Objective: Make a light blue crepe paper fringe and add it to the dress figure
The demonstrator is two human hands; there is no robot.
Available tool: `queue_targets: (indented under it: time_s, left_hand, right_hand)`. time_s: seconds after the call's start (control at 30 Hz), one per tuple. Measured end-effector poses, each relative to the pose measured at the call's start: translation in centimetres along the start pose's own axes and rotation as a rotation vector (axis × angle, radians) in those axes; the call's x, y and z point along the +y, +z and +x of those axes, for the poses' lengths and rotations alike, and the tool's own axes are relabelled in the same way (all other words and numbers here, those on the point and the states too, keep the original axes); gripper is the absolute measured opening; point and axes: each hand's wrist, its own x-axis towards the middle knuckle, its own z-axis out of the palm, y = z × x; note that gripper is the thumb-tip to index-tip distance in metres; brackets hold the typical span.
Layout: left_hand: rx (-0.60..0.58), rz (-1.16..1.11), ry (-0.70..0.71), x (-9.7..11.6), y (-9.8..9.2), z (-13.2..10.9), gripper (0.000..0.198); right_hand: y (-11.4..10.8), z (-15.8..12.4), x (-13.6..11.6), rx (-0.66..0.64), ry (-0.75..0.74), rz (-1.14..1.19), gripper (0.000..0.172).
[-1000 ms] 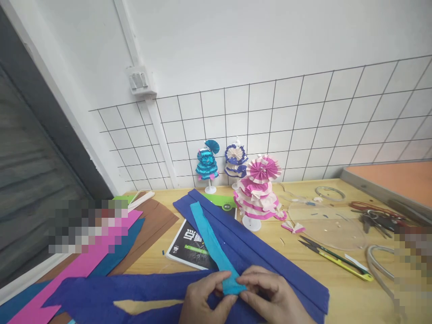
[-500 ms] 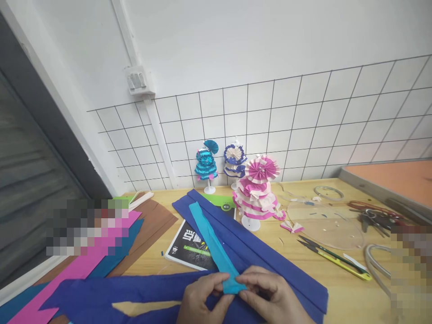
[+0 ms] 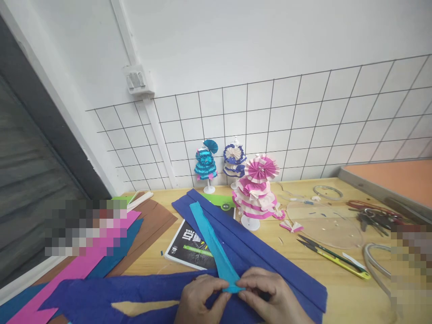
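Head view: where's the strip, and who's got it?

Near, centre, slanting from the far left to the hands. Left hand pinches one side of its near end, thumb against fingers; right hand pinches the other side, same way.

Why both?

Near end looks folded. Two pinches probably keep that fold level; one might let it twist.

Far end?

Loose, lying over the blue sheet, which crosses the book. Likely just backing for it.

Snips?

Right side of the table, handles toward the near right, so presumably reachable yet clear of the strip.

Figures?

Pink figure, blue figure and teal figure stand upright, farther back, maybe so their ruffles don't get crushed.
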Motion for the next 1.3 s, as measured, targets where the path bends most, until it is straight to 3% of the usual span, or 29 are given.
queue_targets:
  time_s: [0.23,0.5,0.73,0.83,1.07,1.3]
  left_hand:
    - [-0.016,0.002,-0.009,0.1,-0.1,-0.1,0.016]
    - [-0.112,-0.097,-0.197,0.3,0.1,0.1,0.018]
    - [-0.096,-0.134,-0.211,0.2,0.1,0.1,0.016]
    - [-0.096,-0.135,-0.182,0.4,0.0,0.1,0.016]
    - [-0.1,-0.121,-0.198,0.7,-0.2,0.4,0.011]
    - [-0.116,-0.093,-0.221,0.9,0.1,0.2,0.014]
  right_hand:
    - [-0.1,-0.1,0.2,-0.035,-0.022,-0.047,0.014]
    - [-0.1,-0.1,-0.1,-0.008,-0.039,-0.042,0.015]
    - [0.7,-0.2,0.7,0.041,0.169,0.118,0.02]
    - [0.7,-0.1,0.8,0.035,0.192,0.167,0.022]
    - [0.1,0.0,0.1,-0.015,0.133,0.139,0.016]
    - [0.0,-0.2,0.1,-0.01,-0.076,-0.036,0.015]
